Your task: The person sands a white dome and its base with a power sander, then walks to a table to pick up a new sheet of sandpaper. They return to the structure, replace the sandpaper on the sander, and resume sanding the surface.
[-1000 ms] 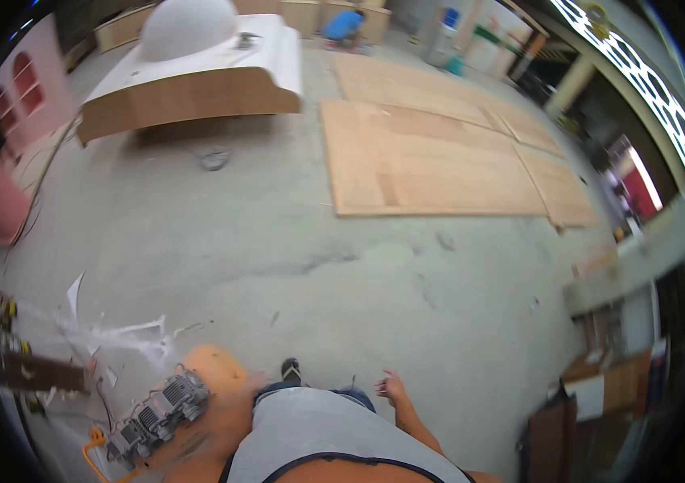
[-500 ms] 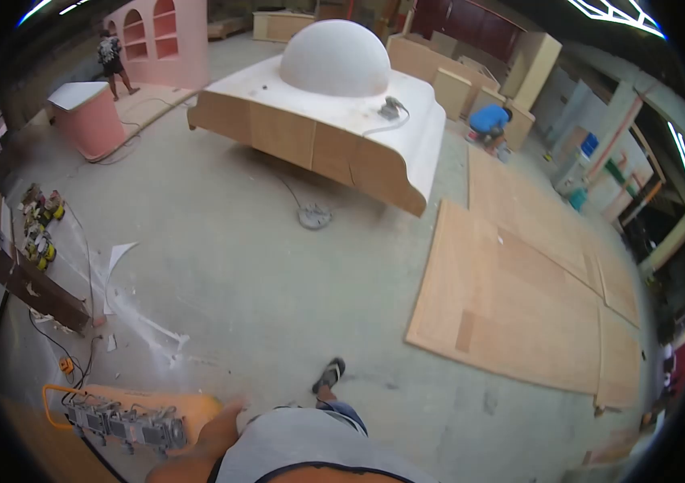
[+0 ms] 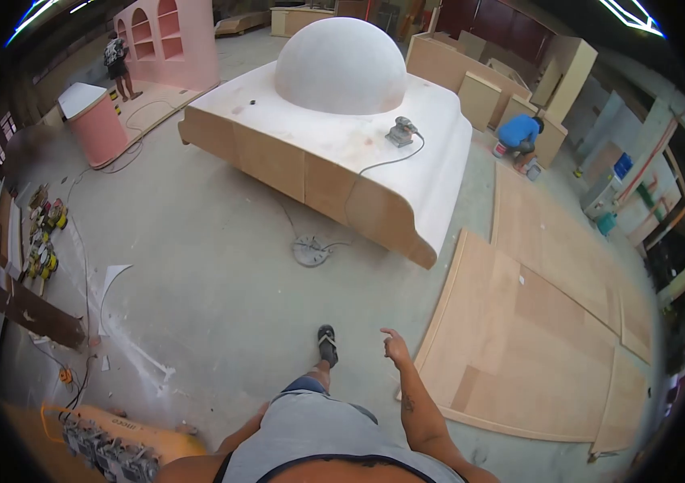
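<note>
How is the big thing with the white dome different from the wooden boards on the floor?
The domed structure stands tall and bulges up in a round white dome; the boards lie flat on the floor. The domed structure is white on top with brown wood sides; the boards are bare brown wood all over. A power tool rests on the domed structure; no tool shows on the boards. Both show brown wood.
</note>
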